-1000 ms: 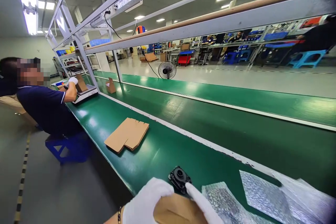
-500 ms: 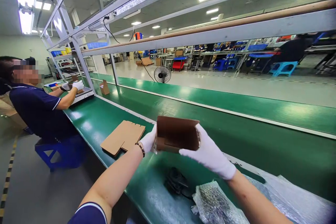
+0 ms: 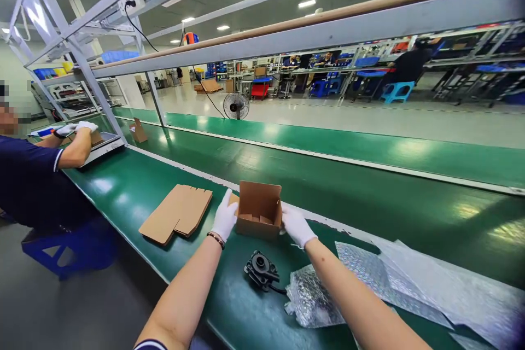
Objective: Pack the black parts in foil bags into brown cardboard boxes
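Observation:
A small open cardboard box (image 3: pixel 260 209) stands on the green bench (image 3: pixel 135 186) in front of me. My left hand (image 3: pixel 225 217), in a white glove, presses against its left side. My right hand (image 3: pixel 296 224), also gloved, grips its right side. A black round part (image 3: pixel 261 270) with a short cable lies on the bench just below the box, between my forearms. Beside it on the right is a crumpled bubble-wrap bag (image 3: pixel 311 298).
Flat cardboard blanks (image 3: pixel 176 213) lie to the left of the box. More bubble-wrap sheets (image 3: pixel 426 290) spread at the right. A seated person (image 3: pixel 36 175) in a dark shirt works at a scale (image 3: pixel 102 145) further left. A green conveyor belt (image 3: pixel 328 180) runs behind.
I lifted the box from my lap, held it in the air in both hands, then set it down on the bench. The view has turned to the right.

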The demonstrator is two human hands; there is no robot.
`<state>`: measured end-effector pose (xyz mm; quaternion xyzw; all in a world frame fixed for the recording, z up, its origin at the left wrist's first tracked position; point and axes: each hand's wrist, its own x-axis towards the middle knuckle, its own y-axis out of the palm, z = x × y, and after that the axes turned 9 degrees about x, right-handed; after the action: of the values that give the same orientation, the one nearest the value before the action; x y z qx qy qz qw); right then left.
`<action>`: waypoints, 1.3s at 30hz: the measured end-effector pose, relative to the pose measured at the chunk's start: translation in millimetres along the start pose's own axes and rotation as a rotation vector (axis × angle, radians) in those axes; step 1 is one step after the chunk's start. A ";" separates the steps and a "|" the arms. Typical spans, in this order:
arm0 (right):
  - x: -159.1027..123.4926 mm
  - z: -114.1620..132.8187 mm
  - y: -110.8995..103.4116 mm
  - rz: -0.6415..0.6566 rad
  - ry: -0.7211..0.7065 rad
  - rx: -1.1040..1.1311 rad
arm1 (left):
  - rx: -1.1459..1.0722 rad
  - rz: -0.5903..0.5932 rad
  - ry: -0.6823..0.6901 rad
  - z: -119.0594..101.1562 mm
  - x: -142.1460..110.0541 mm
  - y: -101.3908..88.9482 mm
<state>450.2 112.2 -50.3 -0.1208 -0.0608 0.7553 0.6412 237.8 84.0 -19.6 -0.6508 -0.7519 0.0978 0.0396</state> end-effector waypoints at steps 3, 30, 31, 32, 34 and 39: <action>-17.7 -0.1 -9.6 -0.023 0.034 -0.018 | 0.035 -0.063 -0.008 -0.4 -8.5 -10.1; -181.7 -51.6 -49.8 -0.082 -0.037 -0.748 | 0.345 0.156 -0.091 52.9 -84.0 3.8; -178.2 -54.3 -45.7 -0.041 -0.060 -0.784 | 0.400 0.190 -0.071 48.7 -79.1 1.8; -172.7 -57.0 -42.9 0.019 -0.069 -0.808 | 0.468 0.227 -0.050 43.9 -73.6 1.2; -158.9 -61.5 -40.7 0.152 -0.046 -0.812 | 0.595 0.284 -0.015 34.7 -62.2 5.1; -138.8 -51.2 -47.4 0.318 -0.035 -0.789 | 0.637 0.302 -0.008 29.4 -45.8 31.7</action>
<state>529.4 -19.4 -73.5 -0.3519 -0.3368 0.7656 0.4203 269.9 40.3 -51.6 -0.7091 -0.5790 0.3350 0.2227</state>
